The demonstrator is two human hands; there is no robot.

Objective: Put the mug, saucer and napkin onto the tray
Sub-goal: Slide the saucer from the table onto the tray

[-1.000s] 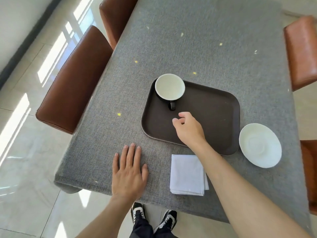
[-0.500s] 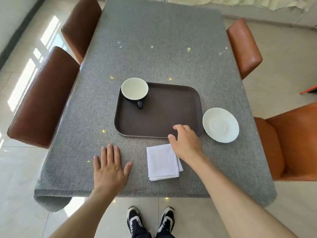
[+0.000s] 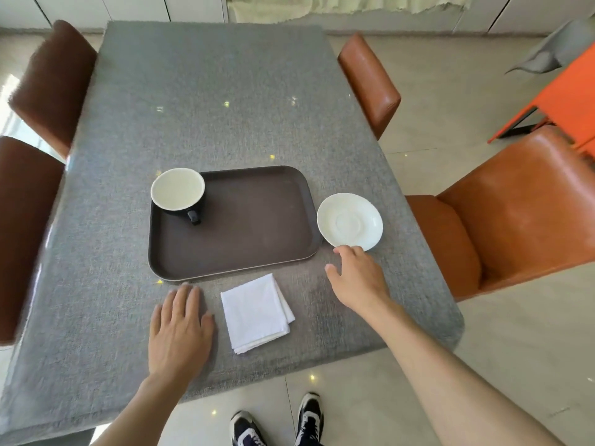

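A dark brown tray (image 3: pixel 257 233) lies on the grey tablecloth. A black mug (image 3: pixel 178 193) with a white inside stands upright in the tray's far left corner, handle towards me. A white saucer (image 3: pixel 350 221) rests on the cloth just right of the tray. A folded white napkin (image 3: pixel 256 312) lies in front of the tray. My right hand (image 3: pixel 357 276) hovers just in front of the saucer's near rim, fingers apart, holding nothing. My left hand (image 3: pixel 180 329) lies flat on the cloth, left of the napkin.
The table (image 3: pixel 209 107) is covered by grey cloth and runs far beyond the tray. Brown chairs (image 3: pixel 48 82) stand along the left side, orange-brown chairs (image 3: pixel 515 214) along the right. My shoes (image 3: pixel 277 423) show below the near table edge.
My right hand has moved from above the tray, past the napkin, rightwards to the saucer's near edge. The left hand stays flat on the cloth. The view has swung right.
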